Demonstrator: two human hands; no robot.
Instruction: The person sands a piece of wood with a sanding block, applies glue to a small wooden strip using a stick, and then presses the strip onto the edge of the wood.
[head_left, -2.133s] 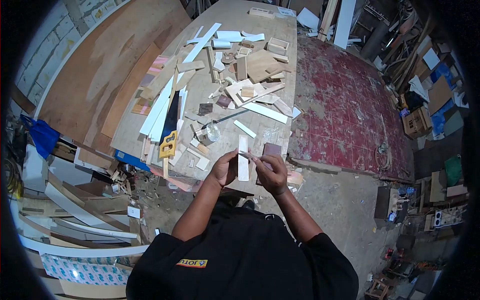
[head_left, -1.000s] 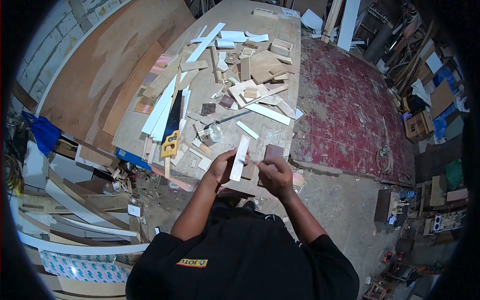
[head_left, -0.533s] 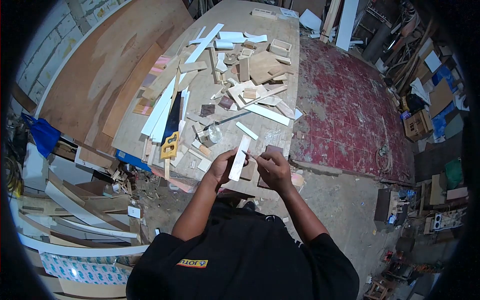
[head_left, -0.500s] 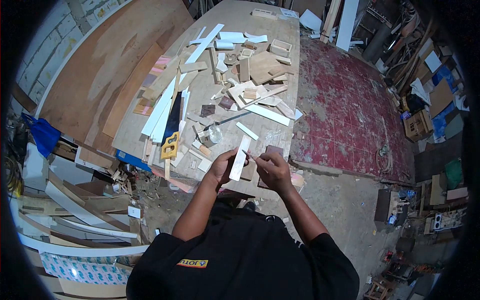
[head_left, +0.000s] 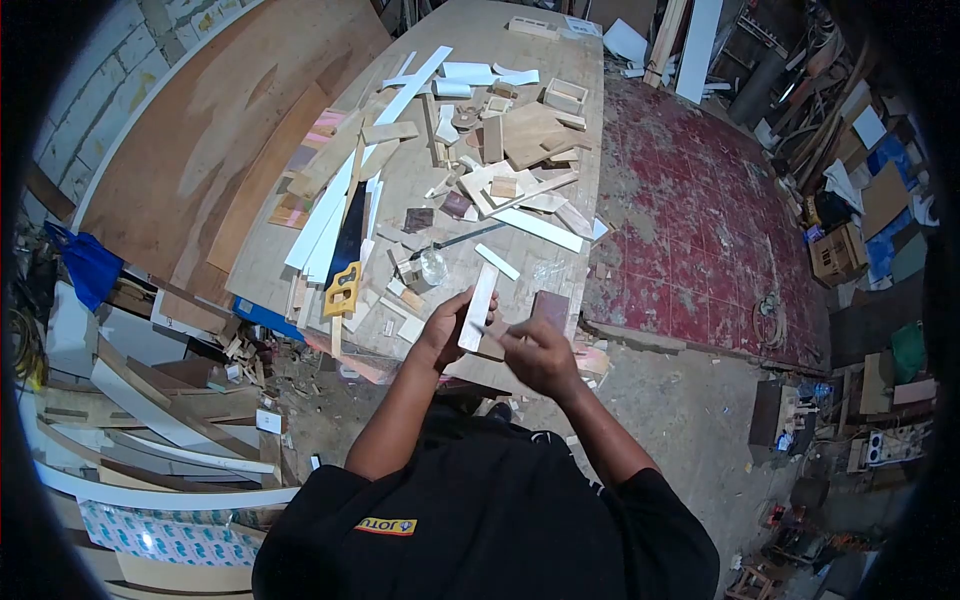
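My left hand (head_left: 443, 328) is closed around the edges of a short, pale flat wooden strip (head_left: 479, 308), held up over the near end of the workbench. Just right of the strip is my right hand (head_left: 543, 358), its fingers bent together and slightly blurred. A thin, dark, pointed thing (head_left: 481, 328) reaches from those fingers to the strip's face; its kind is too small to make out. Partly behind the right hand lies a brown sanding-block-like piece (head_left: 550, 307). A narrow white strip (head_left: 497, 261) and a clear jar (head_left: 431, 268) rest beyond my hands.
A handsaw with a yellow handle (head_left: 342, 290) lies at the left of the workbench (head_left: 470, 30). Wood offcuts and a plywood piece (head_left: 530, 135) crowd its middle. Large boards (head_left: 220, 120) lean at the left; red floor tiles (head_left: 690, 210) lie to the right.
My right hand, with the thin pointed thing, has shifted down and slightly left along the strip, toward its near end. The left hand has raised the strip slightly.
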